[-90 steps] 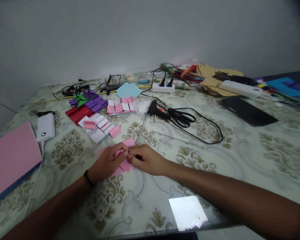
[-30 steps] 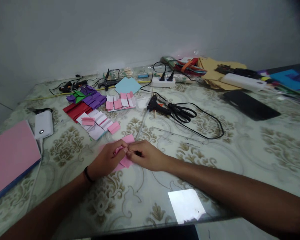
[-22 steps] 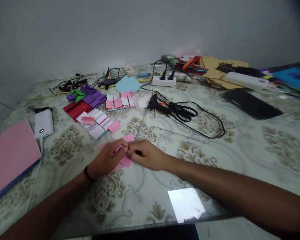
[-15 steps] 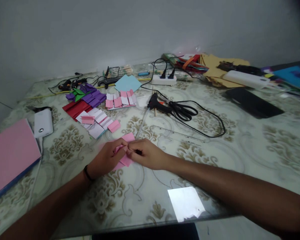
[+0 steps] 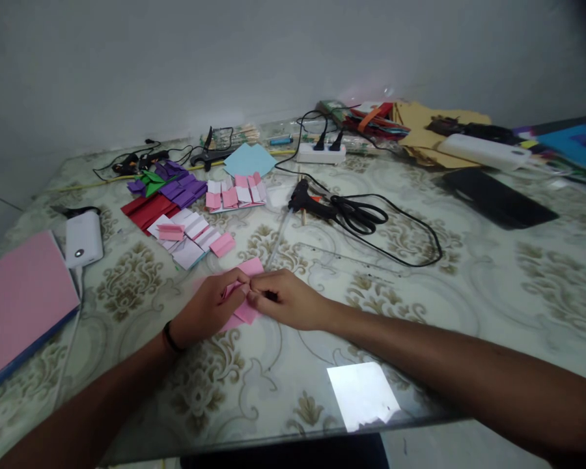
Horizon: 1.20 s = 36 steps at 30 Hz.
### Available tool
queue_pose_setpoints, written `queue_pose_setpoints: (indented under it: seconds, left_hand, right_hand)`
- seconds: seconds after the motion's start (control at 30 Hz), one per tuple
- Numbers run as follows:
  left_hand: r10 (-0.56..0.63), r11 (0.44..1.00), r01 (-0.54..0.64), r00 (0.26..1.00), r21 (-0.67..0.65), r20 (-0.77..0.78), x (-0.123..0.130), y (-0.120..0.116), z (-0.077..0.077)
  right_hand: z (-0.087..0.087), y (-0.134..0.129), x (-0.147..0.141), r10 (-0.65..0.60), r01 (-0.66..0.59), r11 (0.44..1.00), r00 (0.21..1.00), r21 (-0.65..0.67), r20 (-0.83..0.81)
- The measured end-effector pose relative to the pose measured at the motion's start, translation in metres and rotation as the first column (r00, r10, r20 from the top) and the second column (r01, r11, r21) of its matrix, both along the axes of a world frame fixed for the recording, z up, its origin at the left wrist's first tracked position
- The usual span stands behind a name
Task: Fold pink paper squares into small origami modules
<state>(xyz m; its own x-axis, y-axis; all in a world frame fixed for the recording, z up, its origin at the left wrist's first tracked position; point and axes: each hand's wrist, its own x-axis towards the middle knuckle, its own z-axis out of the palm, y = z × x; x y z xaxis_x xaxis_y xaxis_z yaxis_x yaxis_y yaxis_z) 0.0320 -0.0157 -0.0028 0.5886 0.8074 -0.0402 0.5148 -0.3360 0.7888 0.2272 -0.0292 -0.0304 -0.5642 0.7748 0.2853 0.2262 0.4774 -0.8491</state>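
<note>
Pink folded paper (image 5: pixel 247 312) lies low over the table, between my two hands. My left hand (image 5: pixel 215 301) is closed on it from the left, thumb and fingers pinching near its middle. From the right, my right hand (image 5: pixel 286 298) pinches the same paper, its fingertips touching those of the left. The exact fold under the fingers is hidden. Just beyond is a small pink folded piece (image 5: pixel 223 245) beside a group of white and pink folded papers (image 5: pixel 190 234). A black glue gun (image 5: pixel 310 200) with a clear glue stick lies past my right hand.
A transparent ruler (image 5: pixel 349 262) lies beyond my right forearm. The glue gun's cable loops right, near a white power strip (image 5: pixel 321 154). Left are a white power bank (image 5: pixel 84 238) and pink sheets (image 5: pixel 24 299). A black flat object (image 5: pixel 501 198) lies right; purple papers (image 5: pixel 183 190) lie farther back.
Both hands keep their pinch on the pink paper in nearly the same place. The whole view has shifted very slightly; nothing else visibly differs.
</note>
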Motion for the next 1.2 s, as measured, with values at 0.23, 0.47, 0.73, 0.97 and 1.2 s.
queue_pose_setpoints:
  seconds: [0.23, 0.47, 0.73, 0.97, 1.2]
  left_hand:
    - [-0.005, 1.0, 0.005, 1.0, 0.007, 0.001, -0.0001, 0.0003, -0.0016]
    - [-0.005, 1.0, 0.005, 1.0, 0.005, -0.009, 0.0002, -0.0001, -0.0005]
    - [-0.004, 1.0, 0.004, 1.0, 0.009, -0.003, -0.0011, -0.0005, -0.0021]
    - [-0.014, 1.0, 0.014, 1.0, 0.015, 0.011, 0.0006, 0.0001, -0.0001]
    - [-0.01, 1.0, 0.01, 1.0, 0.028, -0.005, -0.0004, 0.0002, -0.0011]
  right_hand:
    - [-0.0005, 0.0004, 0.0002, 0.0, 0.0, 1.0, 1.0, 0.012, 0.005]
    - [-0.0013, 0.0003, 0.0002, 0.001, -0.001, 1.0, 1.0, 0.001, -0.001]
    - [-0.0009, 0.0005, 0.0007, 0.002, -0.002, 1.0, 1.0, 0.008, -0.001]
    - [-0.0008, 0.0002, 0.0004, -0.003, 0.003, 1.0, 1.0, 0.03, -0.003]
    - [-0.0032, 0.0007, 0.0009, -0.004, 0.004, 0.999, 1.0, 0.052, -0.001]
